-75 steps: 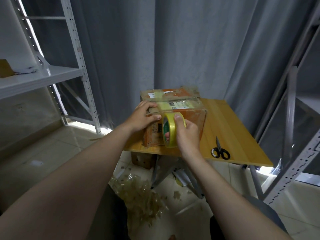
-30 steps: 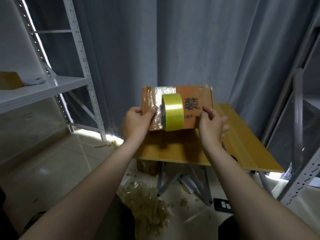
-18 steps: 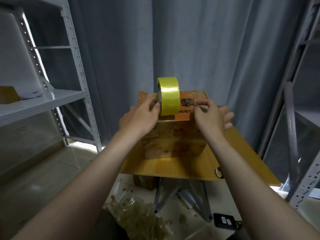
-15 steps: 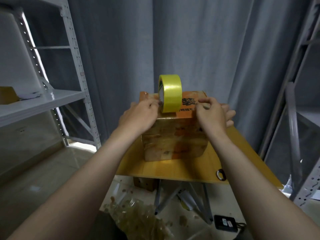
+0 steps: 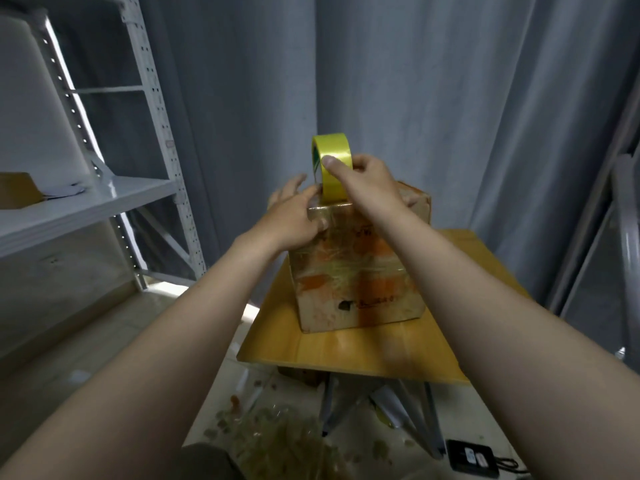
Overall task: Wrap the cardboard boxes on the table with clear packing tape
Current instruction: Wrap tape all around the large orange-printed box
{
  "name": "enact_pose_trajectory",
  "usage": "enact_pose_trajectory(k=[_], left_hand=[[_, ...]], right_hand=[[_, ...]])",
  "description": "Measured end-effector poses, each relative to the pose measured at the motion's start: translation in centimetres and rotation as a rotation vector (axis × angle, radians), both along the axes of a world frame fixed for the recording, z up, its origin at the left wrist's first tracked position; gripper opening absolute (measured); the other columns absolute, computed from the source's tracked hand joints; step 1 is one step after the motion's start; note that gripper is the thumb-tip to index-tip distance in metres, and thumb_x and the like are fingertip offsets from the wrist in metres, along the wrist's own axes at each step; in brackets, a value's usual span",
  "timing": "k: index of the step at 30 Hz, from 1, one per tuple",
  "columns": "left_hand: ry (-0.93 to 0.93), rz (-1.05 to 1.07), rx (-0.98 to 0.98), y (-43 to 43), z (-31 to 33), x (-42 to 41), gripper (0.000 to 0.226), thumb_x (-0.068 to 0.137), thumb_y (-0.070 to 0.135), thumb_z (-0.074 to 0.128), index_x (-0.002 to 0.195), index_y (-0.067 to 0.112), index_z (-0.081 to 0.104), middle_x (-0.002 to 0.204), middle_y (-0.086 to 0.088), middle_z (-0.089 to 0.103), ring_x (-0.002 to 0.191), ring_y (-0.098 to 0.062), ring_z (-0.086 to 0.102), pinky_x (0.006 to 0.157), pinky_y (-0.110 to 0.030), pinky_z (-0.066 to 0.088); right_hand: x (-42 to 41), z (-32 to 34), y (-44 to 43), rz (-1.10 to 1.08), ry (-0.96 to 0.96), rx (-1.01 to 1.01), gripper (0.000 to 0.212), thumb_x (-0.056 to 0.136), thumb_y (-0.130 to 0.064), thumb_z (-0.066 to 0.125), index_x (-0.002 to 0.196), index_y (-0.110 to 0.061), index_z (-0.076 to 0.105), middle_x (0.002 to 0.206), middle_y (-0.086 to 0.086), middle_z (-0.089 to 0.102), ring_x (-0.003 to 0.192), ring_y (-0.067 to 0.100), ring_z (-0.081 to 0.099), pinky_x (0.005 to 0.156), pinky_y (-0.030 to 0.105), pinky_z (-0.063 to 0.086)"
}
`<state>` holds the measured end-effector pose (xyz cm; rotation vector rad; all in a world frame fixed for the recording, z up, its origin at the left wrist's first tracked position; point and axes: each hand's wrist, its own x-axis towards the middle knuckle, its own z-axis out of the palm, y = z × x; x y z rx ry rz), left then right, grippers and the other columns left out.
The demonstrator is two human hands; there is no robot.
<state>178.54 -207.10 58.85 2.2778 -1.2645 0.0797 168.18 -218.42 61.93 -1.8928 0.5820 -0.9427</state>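
A worn cardboard box (image 5: 356, 282), orange-printed and shiny with clear tape, stands tall on the small wooden table (image 5: 346, 348). A yellow-looking roll of packing tape (image 5: 334, 181) stands on edge on the box's top near edge. My right hand (image 5: 367, 183) grips the roll from the right, thumb on its tread. My left hand (image 5: 294, 216) presses on the box's top left corner beside the roll, fingers spread over the edge. The box's top face is mostly hidden by my hands.
White metal shelving (image 5: 86, 202) stands at the left, with a brown box (image 5: 17, 190) on it. Grey curtains hang behind. Another metal rack (image 5: 620, 209) is at the right. Crumpled tape scraps (image 5: 277, 441) and a black device (image 5: 474, 462) lie on the floor under the table.
The box was turned up from lying flat to standing on end. My right hand left the box's top edge and took hold of the tape roll; my left hand stayed at the top left corner.
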Motion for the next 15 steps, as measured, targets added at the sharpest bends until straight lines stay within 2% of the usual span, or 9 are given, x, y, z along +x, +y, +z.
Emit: enact_pose_trajectory(k=[2, 5, 7, 10, 11, 12, 13, 14, 15], left_hand=[[-0.057, -0.088, -0.042, 0.2, -0.5, 0.9, 0.066, 0.097, 0.034, 0.069, 0.156, 0.022, 0.041, 0.158, -0.006, 0.041, 0.147, -0.027, 0.038, 0.120, -0.037, 0.030], [0.017, -0.134, -0.149, 0.6, -1.4, 1.7, 0.053, 0.096, 0.034, 0.071, 0.141, 0.022, 0.044, 0.141, -0.001, 0.058, 0.129, -0.018, 0.056, 0.106, -0.034, 0.045], [0.024, -0.116, -0.202, 0.5, -1.8, 2.0, 0.045, 0.093, 0.041, 0.073, 0.119, 0.027, 0.038, 0.131, 0.004, 0.061, 0.119, -0.015, 0.060, 0.101, -0.044, 0.051], [-0.006, -0.087, -0.196, 0.5, -1.9, 2.1, 0.045, 0.088, 0.053, 0.071, 0.110, 0.035, 0.037, 0.125, 0.013, 0.058, 0.119, -0.013, 0.059, 0.098, -0.051, 0.051], [-0.009, -0.078, -0.184, 0.5, -1.8, 2.1, 0.044, 0.086, 0.058, 0.069, 0.110, 0.036, 0.039, 0.125, 0.014, 0.059, 0.119, -0.013, 0.059, 0.098, -0.051, 0.051], [-0.019, -0.071, -0.169, 0.5, -1.7, 2.2, 0.043, 0.085, 0.061, 0.067, 0.109, 0.037, 0.040, 0.127, 0.013, 0.059, 0.119, -0.013, 0.059, 0.097, -0.051, 0.051], [-0.035, -0.071, -0.152, 0.5, -1.6, 2.1, 0.041, 0.086, 0.061, 0.066, 0.108, 0.037, 0.042, 0.127, 0.011, 0.060, 0.118, -0.014, 0.059, 0.096, -0.052, 0.051], [-0.050, -0.074, -0.143, 0.5, -1.5, 2.1, 0.038, 0.087, 0.060, 0.066, 0.106, 0.036, 0.044, 0.125, 0.009, 0.061, 0.115, -0.016, 0.059, 0.094, -0.052, 0.052], [-0.067, -0.079, -0.144, 0.4, -1.5, 2.0, 0.036, 0.089, 0.058, 0.067, 0.105, 0.035, 0.045, 0.122, 0.008, 0.061, 0.113, -0.017, 0.059, 0.092, -0.052, 0.052]], right_hand=[[0.9, -0.3, -0.3, -0.009, -0.027, 0.004, 0.036, 0.096, -0.054, 0.065, 0.100, -0.018, 0.065, 0.080, -0.011, 0.062, 0.079, 0.009, 0.062, 0.068, 0.027, 0.040], [1.3, -1.6, -0.7, 0.001, -0.092, 0.027, 0.034, 0.100, -0.050, 0.062, 0.084, -0.020, 0.065, 0.069, -0.012, 0.062, 0.057, -0.006, 0.055, 0.053, 0.017, 0.037], [1.3, -2.0, -0.6, -0.012, -0.138, 0.039, 0.037, 0.099, -0.047, 0.064, 0.072, -0.021, 0.059, 0.056, -0.015, 0.057, 0.047, -0.007, 0.050, 0.051, 0.016, 0.035], [0.9, -2.2, -0.1, -0.032, -0.175, 0.026, 0.042, 0.098, -0.041, 0.068, 0.064, -0.023, 0.052, 0.042, -0.021, 0.048, 0.045, -0.005, 0.047, 0.052, 0.013, 0.035], [0.7, -2.2, 0.1, -0.033, -0.194, 0.022, 0.043, 0.099, -0.041, 0.068, 0.064, -0.021, 0.052, 0.043, -0.020, 0.047, 0.047, -0.004, 0.047, 0.056, 0.010, 0.035], [0.4, -2.1, 0.3, -0.036, -0.219, 0.035, 0.044, 0.099, -0.043, 0.067, 0.065, -0.018, 0.054, 0.045, -0.017, 0.049, 0.050, -0.003, 0.049, 0.067, 0.003, 0.033], [0.1, -2.0, 0.6, -0.054, -0.249, 0.055, 0.044, 0.098, -0.048, 0.065, 0.068, -0.018, 0.056, 0.049, -0.014, 0.051, 0.055, -0.003, 0.053, 0.091, 0.000, 0.024], [-0.1, -1.9, 0.8, -0.091, -0.272, 0.069, 0.045, 0.097, -0.054, 0.063, 0.070, -0.019, 0.060, 0.052, -0.012, 0.054, 0.061, -0.003, 0.058, 0.115, 0.016, 0.005], [-0.5, -1.7, 1.2, -0.123, -0.275, 0.076, 0.047, 0.095, -0.059, 0.062, 0.071, -0.019, 0.062, 0.053, -0.011, 0.057, 0.067, -0.004, 0.061, 0.121, 0.037, -0.012]])
